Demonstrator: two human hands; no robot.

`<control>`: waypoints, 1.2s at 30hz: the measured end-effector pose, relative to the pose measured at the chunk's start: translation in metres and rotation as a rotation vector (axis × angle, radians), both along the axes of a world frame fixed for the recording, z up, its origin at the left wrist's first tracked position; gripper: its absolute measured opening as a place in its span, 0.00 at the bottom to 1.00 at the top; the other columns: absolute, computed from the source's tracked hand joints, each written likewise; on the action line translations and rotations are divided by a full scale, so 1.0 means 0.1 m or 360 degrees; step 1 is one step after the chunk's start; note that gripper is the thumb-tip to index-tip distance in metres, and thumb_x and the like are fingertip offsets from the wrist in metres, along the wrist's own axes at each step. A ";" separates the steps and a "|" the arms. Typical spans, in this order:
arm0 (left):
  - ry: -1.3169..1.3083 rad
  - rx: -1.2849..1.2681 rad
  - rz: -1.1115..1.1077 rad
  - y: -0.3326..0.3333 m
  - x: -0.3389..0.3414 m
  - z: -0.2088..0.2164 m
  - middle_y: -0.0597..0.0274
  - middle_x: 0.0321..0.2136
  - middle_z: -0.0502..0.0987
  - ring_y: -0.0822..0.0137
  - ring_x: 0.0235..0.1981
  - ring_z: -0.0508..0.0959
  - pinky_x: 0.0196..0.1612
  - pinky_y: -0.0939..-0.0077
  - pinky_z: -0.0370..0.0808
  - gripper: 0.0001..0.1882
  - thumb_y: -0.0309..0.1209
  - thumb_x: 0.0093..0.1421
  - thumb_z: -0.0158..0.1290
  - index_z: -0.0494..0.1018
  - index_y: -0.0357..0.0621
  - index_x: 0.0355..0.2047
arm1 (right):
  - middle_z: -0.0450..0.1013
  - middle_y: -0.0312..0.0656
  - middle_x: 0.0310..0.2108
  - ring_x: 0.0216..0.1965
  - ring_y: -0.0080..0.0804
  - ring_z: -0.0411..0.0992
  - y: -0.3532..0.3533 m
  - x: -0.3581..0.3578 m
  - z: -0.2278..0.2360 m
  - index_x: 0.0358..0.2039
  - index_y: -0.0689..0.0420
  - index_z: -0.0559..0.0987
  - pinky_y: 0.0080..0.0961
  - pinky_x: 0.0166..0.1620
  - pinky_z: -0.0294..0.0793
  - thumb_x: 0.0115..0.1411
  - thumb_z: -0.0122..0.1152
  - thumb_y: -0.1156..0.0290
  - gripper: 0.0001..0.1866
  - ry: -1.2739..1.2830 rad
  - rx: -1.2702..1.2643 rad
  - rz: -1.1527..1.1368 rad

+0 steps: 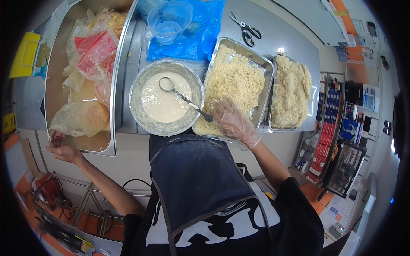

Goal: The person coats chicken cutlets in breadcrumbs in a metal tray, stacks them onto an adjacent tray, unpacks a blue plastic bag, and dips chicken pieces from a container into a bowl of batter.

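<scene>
Grip closure is indeterminate: right hand (234,121) (gloved) in the crumbs (237,77) of the middle tray (267,65), left hand (62,147) at the steel tub's (57,85) corner. Progress appears partial: right tray (282,129) heaped with crumbly material (292,90); bagged food (83,118) in the tub apparently untreated.

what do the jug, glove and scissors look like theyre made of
Jug: probably hard plastic, clear and glossy, since the blue bag shows through. Glove: likely thin plastic film, shiny; it is wrinkled and see-through. Scissors: slim blades look like metal, finish unclear; the black handles may be plastic.
</scene>
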State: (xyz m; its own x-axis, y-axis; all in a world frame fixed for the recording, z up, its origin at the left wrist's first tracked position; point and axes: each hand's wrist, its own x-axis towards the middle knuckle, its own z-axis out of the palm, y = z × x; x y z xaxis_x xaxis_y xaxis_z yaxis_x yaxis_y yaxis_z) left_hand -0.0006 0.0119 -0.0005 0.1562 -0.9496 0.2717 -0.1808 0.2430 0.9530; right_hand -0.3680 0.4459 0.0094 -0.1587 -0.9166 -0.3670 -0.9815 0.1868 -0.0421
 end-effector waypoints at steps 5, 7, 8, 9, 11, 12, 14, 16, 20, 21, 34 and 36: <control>-0.0119 -0.0039 -0.0031 0.01 0.01 0.01 0.56 0.28 0.75 0.67 0.29 0.72 0.33 0.76 0.72 0.42 0.57 0.72 0.22 0.76 0.30 0.38 | 0.70 0.43 0.57 0.61 0.42 0.65 0.10 0.16 -0.20 0.54 0.52 0.75 0.48 0.70 0.50 0.60 0.53 0.58 0.23 -0.0136 -0.0194 -0.0015; -0.0088 -0.0024 -0.0055 0.01 -0.01 0.02 0.56 0.28 0.75 0.67 0.29 0.72 0.33 0.76 0.71 0.42 0.57 0.72 0.22 0.76 0.30 0.38 | 0.70 0.43 0.57 0.61 0.42 0.65 0.15 0.16 -0.20 0.53 0.52 0.75 0.48 0.70 0.50 0.59 0.54 0.57 0.23 -0.0135 -0.0244 0.0026; -0.0049 -0.0003 -0.0064 0.01 -0.01 0.03 0.56 0.27 0.75 0.67 0.28 0.72 0.33 0.77 0.71 0.42 0.57 0.72 0.23 0.76 0.30 0.38 | 0.70 0.43 0.56 0.61 0.41 0.65 0.18 0.14 -0.18 0.52 0.52 0.76 0.48 0.69 0.51 0.59 0.55 0.57 0.23 -0.0084 -0.0251 0.0053; -0.0052 -0.0008 -0.0074 0.02 -0.02 0.03 0.56 0.27 0.75 0.67 0.28 0.72 0.33 0.77 0.71 0.42 0.57 0.72 0.23 0.76 0.30 0.38 | 0.70 0.42 0.55 0.60 0.41 0.65 0.20 0.14 -0.17 0.52 0.52 0.76 0.48 0.69 0.52 0.58 0.56 0.56 0.23 -0.0029 -0.0257 0.0081; -0.0051 0.0006 -0.0068 0.02 -0.01 0.03 0.56 0.28 0.75 0.68 0.28 0.72 0.33 0.77 0.71 0.42 0.57 0.72 0.23 0.76 0.30 0.39 | 0.70 0.42 0.55 0.59 0.41 0.66 0.25 0.18 -0.19 0.52 0.51 0.76 0.48 0.69 0.53 0.57 0.58 0.57 0.23 -0.0193 -0.0379 -0.0046; -0.0053 0.0003 -0.0076 0.01 0.01 0.01 0.56 0.28 0.75 0.68 0.28 0.72 0.33 0.77 0.71 0.42 0.57 0.72 0.23 0.76 0.30 0.39 | 0.70 0.41 0.54 0.59 0.40 0.66 0.27 0.20 -0.20 0.51 0.50 0.76 0.47 0.69 0.53 0.57 0.59 0.57 0.22 -0.0354 -0.0496 -0.0164; -0.0082 0.0002 -0.0105 -0.03 0.06 -0.01 0.57 0.28 0.75 0.68 0.29 0.72 0.33 0.77 0.71 0.43 0.58 0.72 0.23 0.76 0.29 0.39 | 0.71 0.41 0.53 0.58 0.40 0.67 0.26 0.26 -0.20 0.50 0.50 0.77 0.47 0.68 0.54 0.56 0.60 0.58 0.21 -0.0444 -0.0544 -0.0145; -0.0100 0.0003 -0.0099 -0.02 0.03 0.01 0.57 0.28 0.75 0.68 0.29 0.72 0.33 0.77 0.71 0.43 0.59 0.71 0.23 0.76 0.29 0.39 | 0.71 0.41 0.52 0.57 0.39 0.67 0.23 0.36 -0.22 0.49 0.50 0.77 0.47 0.68 0.55 0.56 0.61 0.59 0.20 -0.0539 -0.0584 -0.0127; -0.0112 0.0021 -0.0105 -0.01 0.01 0.03 0.56 0.27 0.75 0.68 0.29 0.73 0.33 0.76 0.71 0.44 0.61 0.71 0.24 0.76 0.29 0.39 | 0.72 0.40 0.51 0.57 0.39 0.68 0.23 0.46 -0.37 0.47 0.50 0.79 0.45 0.68 0.56 0.54 0.62 0.61 0.19 -0.0409 -0.0611 -0.0179; -0.0122 0.0024 -0.0113 -0.01 0.01 0.03 0.56 0.27 0.75 0.68 0.29 0.73 0.33 0.76 0.71 0.44 0.61 0.71 0.24 0.76 0.29 0.39 | 0.72 0.40 0.51 0.57 0.39 0.68 0.20 0.44 -0.37 0.46 0.51 0.79 0.44 0.68 0.56 0.53 0.62 0.62 0.19 -0.0388 -0.0578 -0.0176; -0.0281 0.0034 -0.0070 0.06 -0.08 0.12 0.58 0.26 0.75 0.67 0.27 0.71 0.33 0.75 0.71 0.44 0.59 0.71 0.21 0.76 0.29 0.39 | 0.72 0.52 0.51 0.55 0.46 0.69 0.57 0.60 0.08 0.52 0.56 0.77 0.46 0.58 0.68 0.57 0.65 0.57 0.25 -0.0029 -0.0814 -0.1436; -0.0288 0.0037 -0.0079 0.08 -0.10 0.15 0.58 0.26 0.75 0.67 0.27 0.72 0.33 0.75 0.71 0.44 0.59 0.72 0.21 0.76 0.29 0.39 | 0.70 0.57 0.51 0.54 0.52 0.69 0.43 0.68 0.05 0.58 0.56 0.73 0.49 0.53 0.72 0.54 0.67 0.47 0.37 -0.0075 -0.0481 -0.1788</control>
State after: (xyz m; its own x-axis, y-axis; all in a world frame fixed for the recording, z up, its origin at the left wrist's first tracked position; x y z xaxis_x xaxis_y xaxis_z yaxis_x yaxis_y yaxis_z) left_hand -0.0111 0.0196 0.0142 0.0595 -0.9613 0.2691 -0.3383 0.2342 0.9114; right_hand -0.2996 0.4891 0.0141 -0.9293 -0.3198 -0.1848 -0.2660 0.9267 -0.2655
